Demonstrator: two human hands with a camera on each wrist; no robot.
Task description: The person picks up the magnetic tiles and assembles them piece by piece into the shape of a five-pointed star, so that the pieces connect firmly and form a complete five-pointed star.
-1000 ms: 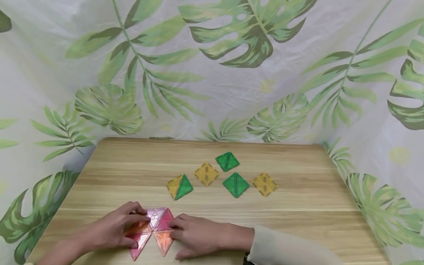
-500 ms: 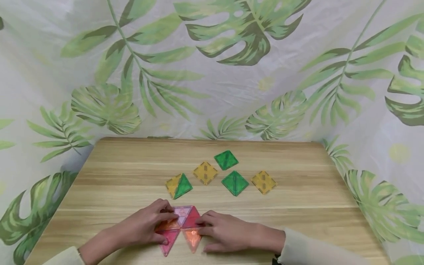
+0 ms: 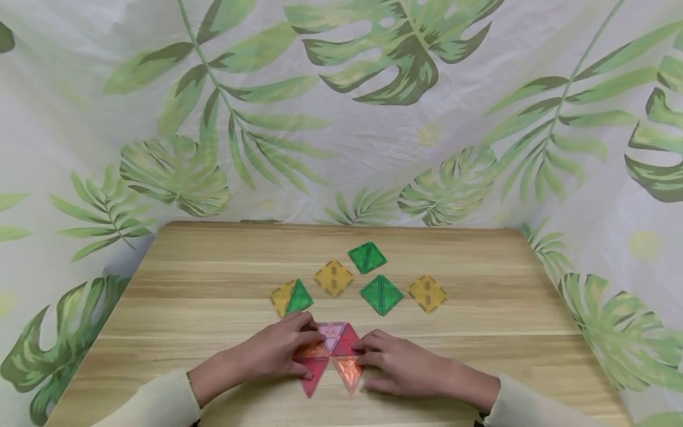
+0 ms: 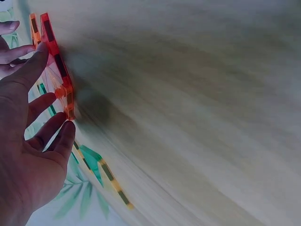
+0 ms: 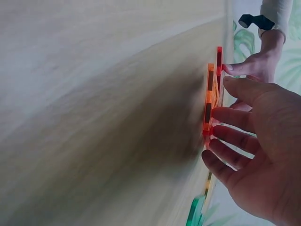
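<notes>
Triangular magnetic tiles form a fan near the front of the table in the head view: a pale pink tile (image 3: 332, 333), red ones such as the red tile (image 3: 311, 377), and orange ones such as the orange tile (image 3: 350, 372). At the fan's left side, my left hand (image 3: 272, 351) has its thumb over the lower red tile and its fingertips on the outer edge. The fingertips of my right hand (image 3: 405, 363) touch the right side, by the upper red tile (image 3: 348, 340) and the right orange one. Part of the left orange tile (image 3: 313, 350) is hidden under my left fingers.
Behind the fan, on the wooden table (image 3: 213, 284), lie several diamond-shaped pairs of tiles: a yellow-and-green pair (image 3: 300, 298) close behind my left hand, a yellow one (image 3: 334, 278), two green ones (image 3: 381, 295) (image 3: 367, 257), and another yellow one (image 3: 427, 294) at the right. Leaf-printed cloth (image 3: 341, 148) surrounds the table.
Both hands and the fan of tiles between them have slid to the right and slightly farther from me. The fan keeps its shape; the diamonds stay in place.
</notes>
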